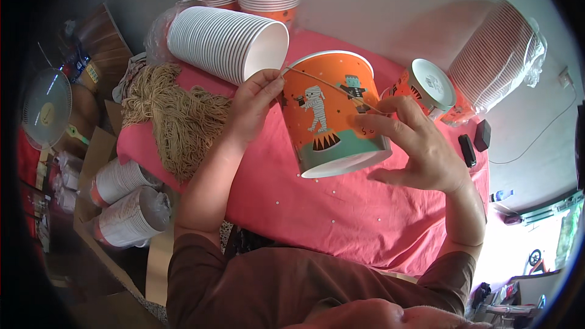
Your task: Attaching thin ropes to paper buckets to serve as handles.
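The left hand [256,97] has its fingers pinching a cord [329,83] at the rim of an orange bucket [337,119], tilted over the table [365,225]. The cord slants to the right hand [420,146], fingers spread, thumb apart.

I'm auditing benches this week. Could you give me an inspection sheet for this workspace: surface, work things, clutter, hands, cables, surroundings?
Surface: pink cloth, wrinkled, with small white specks.
Work things: orange bucket, tilted, cord across its side; tan bundle at left.
Clutter: bucket stack lying on its side behind; two small dark objects at right.
Left hand: pinches the cord at the bucket's rim.
Right hand: fingertips by the cord's other end, thumb spread; grip unclear.
Cables: thin cable at far right.
Surroundings: open carton at left holding wrapped stacks; grey wall behind.
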### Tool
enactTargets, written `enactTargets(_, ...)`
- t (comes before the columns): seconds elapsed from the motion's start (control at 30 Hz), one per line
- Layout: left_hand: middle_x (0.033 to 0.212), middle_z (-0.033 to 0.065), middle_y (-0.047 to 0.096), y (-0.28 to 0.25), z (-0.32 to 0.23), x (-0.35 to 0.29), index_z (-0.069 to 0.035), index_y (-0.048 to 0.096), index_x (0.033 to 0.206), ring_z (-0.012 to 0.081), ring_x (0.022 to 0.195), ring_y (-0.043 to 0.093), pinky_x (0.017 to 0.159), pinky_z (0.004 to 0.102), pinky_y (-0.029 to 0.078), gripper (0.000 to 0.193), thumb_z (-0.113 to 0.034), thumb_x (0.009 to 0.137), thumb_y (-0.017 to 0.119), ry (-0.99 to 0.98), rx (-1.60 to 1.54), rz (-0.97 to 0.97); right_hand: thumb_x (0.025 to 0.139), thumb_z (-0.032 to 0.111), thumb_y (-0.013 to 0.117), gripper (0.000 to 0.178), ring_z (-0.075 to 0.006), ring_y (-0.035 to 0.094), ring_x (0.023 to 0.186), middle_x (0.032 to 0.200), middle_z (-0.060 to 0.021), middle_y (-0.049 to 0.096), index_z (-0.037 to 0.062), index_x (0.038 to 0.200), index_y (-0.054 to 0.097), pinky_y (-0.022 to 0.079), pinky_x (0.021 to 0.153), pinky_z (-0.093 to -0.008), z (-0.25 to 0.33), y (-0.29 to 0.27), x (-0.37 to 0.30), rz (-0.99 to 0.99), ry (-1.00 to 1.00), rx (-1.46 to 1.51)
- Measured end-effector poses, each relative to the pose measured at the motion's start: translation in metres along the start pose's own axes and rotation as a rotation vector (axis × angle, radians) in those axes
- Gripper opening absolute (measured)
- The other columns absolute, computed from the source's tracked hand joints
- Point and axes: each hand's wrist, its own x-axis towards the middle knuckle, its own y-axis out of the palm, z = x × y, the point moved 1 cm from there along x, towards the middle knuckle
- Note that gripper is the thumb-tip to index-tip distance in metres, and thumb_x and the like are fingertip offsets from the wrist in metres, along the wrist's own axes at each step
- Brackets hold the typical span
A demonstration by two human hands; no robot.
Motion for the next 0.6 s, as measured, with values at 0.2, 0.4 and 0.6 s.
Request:
enactTargets(0.2, 0.11, 0.0046, 0.066, 0.006, -0.004, 0.0, -0.001, 0.06, 0.117, 0.0114, 0.101, 0.062, 0.095, 0.03, 0.049, 0.021, -0.015, 0.102, 0.056, -0.013, -0.004, 0.017, 0.075, 0.004, 0.078, 0.05, -0.0269, 0.063, 0.096, 0.105, -0.0127, 0.06, 0.0021, 0.123, 0.063, 0.055, 0.081, -0.0362, -0.012, -0.018, -0.001, -0.213, 0.044, 0.01)
enactTargets(0.4, 0.107, 0.0053, 0.066, 0.007, -0.004, 0.0, -0.001, 0.062, 0.114, 0.0129, 0.102, 0.062, 0.094, 0.03, 0.048, 0.02, -0.013, 0.099, 0.058, 0.01, 0.237, -0.055, 0.097, 0.018, 0.061, 0.041, -0.0146, 0.06, 0.108, 0.117, -0.0066, 0.065, -0.0005, 0.133, 0.056, 0.047, 0.094, -0.0281, -0.054, -0.083, -0.031, -0.599, 0.468, 0.182)
enactTargets(0.6, 0.104, 0.0039, 0.066, 0.015, -0.007, -0.003, -0.001, 0.064, 0.11, 0.0112, 0.098, 0.061, 0.091, 0.0282, 0.048, 0.016, -0.01, 0.098, 0.058, 0.053, 0.336, -0.047, 0.098, 0.045, 0.055, 0.054, -0.0146, 0.065, 0.091, 0.113, -0.0067, 0.066, 0.0089, 0.139, 0.055, 0.056, 0.07, -0.0331, -0.1, -0.145, -0.057, -0.768, 0.839, 0.08)
